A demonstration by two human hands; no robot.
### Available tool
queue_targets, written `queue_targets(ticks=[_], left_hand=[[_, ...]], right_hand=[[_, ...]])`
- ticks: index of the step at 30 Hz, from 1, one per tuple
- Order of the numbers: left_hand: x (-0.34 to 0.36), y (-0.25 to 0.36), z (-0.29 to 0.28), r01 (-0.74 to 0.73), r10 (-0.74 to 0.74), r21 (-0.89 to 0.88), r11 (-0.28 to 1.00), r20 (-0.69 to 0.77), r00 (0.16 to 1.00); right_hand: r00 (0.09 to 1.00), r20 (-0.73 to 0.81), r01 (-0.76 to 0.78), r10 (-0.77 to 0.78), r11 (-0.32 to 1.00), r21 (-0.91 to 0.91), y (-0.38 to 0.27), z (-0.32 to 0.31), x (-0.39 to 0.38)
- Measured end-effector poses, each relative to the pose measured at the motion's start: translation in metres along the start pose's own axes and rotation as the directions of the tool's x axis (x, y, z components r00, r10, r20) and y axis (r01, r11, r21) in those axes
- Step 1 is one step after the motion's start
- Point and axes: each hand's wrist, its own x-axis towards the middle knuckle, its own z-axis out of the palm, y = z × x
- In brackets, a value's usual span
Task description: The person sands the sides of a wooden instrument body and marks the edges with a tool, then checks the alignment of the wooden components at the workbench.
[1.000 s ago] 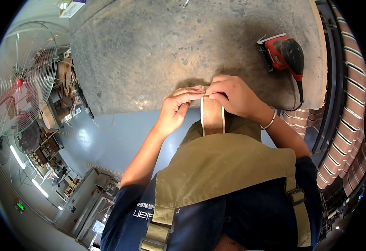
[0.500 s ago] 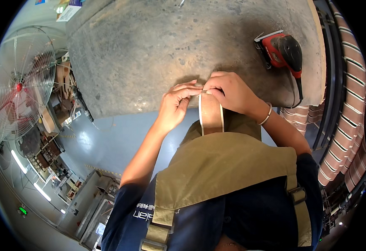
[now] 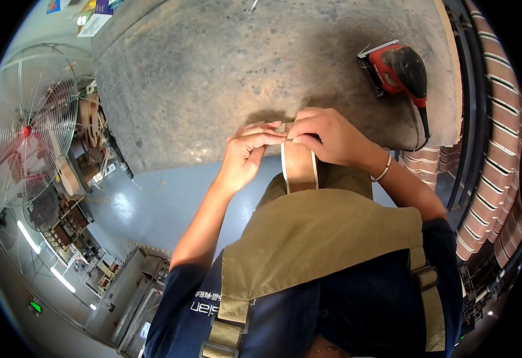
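A brown strip (image 3: 300, 170) with white edges, wood by its look, runs from the front of my overalls up to the near edge of the table. My right hand (image 3: 332, 138) is closed over its far part, thumb and fingers pinching a small flat brown piece (image 3: 290, 140) that lies across the strip. What that piece is, I cannot make out. From the left, my left hand (image 3: 246, 152) reaches in with straight fingers, their tips touching the strip's left edge beside the right fingertips. Part of the strip's far end shows just beyond the fingers.
A red and black electric sander (image 3: 395, 68) rests on the grey, stained table (image 3: 213, 77) at the right, its cord hanging over the near edge. A large wire fan (image 3: 27, 131) stands at the left. Striped brown cloth (image 3: 490, 143) hangs along the right side.
My right hand has come slightly nearer along the strip with the small piece, so more of the strip's far end shows. My left hand stays beside it. The whole view has shifted a little.
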Motion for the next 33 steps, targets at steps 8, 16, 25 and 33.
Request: queue_targets(ticks=[8, 16, 25, 33], left_hand=[[0.004, 0.0, 0.005, 0.038, -0.038, -0.003, 0.999, -0.056, 0.998], [0.005, 0.001, 0.007, 0.001, -0.001, 0.007, 1.0, -0.085, 0.996], [-0.001, 0.008, -0.003, -0.151, 0.155, 0.135, 0.979, -0.021, 0.988], [-0.004, 0.0, -0.002, -0.169, 0.171, 0.14, 0.976, -0.008, 0.985]], right_hand=[[1.0, -0.031, -0.001, 0.0, 0.999, -0.036, 0.007, 0.006, 0.001], [0.995, -0.003, -0.095, 0.095, 0.995, -0.033, 0.005, 0.003, 0.0], [0.998, 0.048, 0.042, -0.042, 0.999, -0.003, -0.003, -0.005, -0.002], [0.994, 0.052, 0.092, -0.092, 0.996, 0.0, 0.002, 0.0, -0.005]])
